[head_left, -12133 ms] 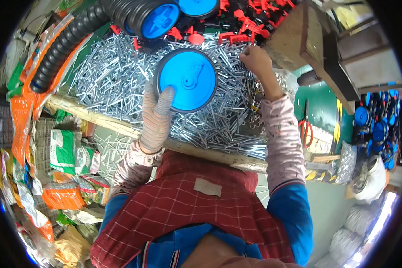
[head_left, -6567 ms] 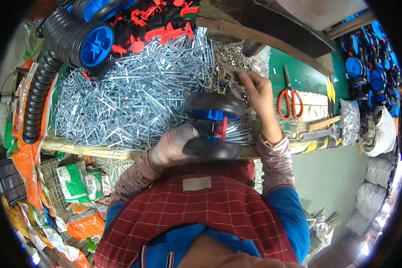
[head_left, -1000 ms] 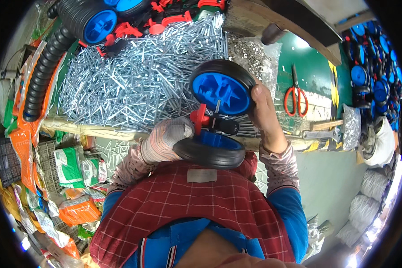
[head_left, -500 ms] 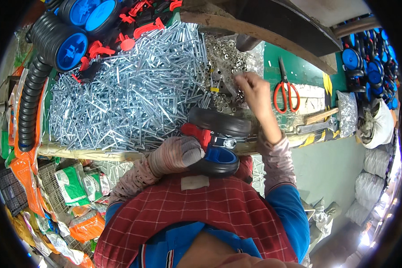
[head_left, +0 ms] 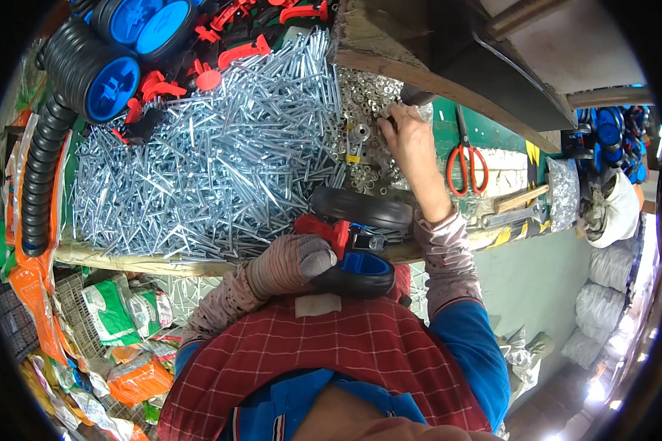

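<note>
My gloved left hand [head_left: 290, 262] grips a wheel assembly [head_left: 353, 242]: two black-tyred wheels with blue hubs joined by a red bracket, held close to my chest at the bench edge. My bare right hand [head_left: 408, 140] reaches forward into a heap of small silver washers and nuts [head_left: 360, 143], fingertips pinched among them. Whether it has hold of one I cannot tell. A large pile of shiny steel pins [head_left: 198, 169] covers the bench to the left of that heap.
Blue-hubbed black wheels [head_left: 103, 77] and red plastic brackets [head_left: 235, 51] lie at the back left. A black corrugated hose [head_left: 40, 184] runs down the left side. Red-handled scissors [head_left: 463, 158] and a hammer [head_left: 518, 202] lie right. A wooden shelf [head_left: 449, 59] overhangs.
The wheel assembly came down from in front of me to my chest, still in my left hand. My right hand let go of the upper wheel and reached into the washers.
</note>
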### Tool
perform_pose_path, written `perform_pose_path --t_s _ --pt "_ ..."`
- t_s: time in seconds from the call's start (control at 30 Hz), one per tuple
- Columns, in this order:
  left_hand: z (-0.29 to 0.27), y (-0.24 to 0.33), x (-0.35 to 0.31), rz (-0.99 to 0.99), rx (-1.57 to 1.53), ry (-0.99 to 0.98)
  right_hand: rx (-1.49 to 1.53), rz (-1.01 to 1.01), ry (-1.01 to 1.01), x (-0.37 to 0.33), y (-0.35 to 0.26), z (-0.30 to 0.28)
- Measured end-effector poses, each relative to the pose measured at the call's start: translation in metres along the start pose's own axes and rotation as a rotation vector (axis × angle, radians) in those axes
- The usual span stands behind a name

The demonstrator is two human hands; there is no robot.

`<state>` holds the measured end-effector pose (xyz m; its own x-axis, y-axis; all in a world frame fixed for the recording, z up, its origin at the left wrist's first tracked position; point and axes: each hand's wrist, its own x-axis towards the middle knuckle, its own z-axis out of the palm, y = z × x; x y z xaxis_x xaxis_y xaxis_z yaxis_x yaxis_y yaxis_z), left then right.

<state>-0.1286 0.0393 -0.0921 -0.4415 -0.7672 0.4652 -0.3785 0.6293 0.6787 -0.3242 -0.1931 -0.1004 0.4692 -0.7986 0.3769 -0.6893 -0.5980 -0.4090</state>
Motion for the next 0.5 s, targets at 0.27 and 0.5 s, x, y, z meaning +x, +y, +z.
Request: perform_pose_path --t_s 0.27,0.5 --pt "-0.002 0.001 0.002 0.004 -0.045 -0.005 0.217 0.168 0.119 -0.013 0.000 -0.011" --pt "-0.002 0.003 0.007 -0.018 -0.007 -0.006 0.663 0.409 -0.094 -0.018 -0.019 -0.012"
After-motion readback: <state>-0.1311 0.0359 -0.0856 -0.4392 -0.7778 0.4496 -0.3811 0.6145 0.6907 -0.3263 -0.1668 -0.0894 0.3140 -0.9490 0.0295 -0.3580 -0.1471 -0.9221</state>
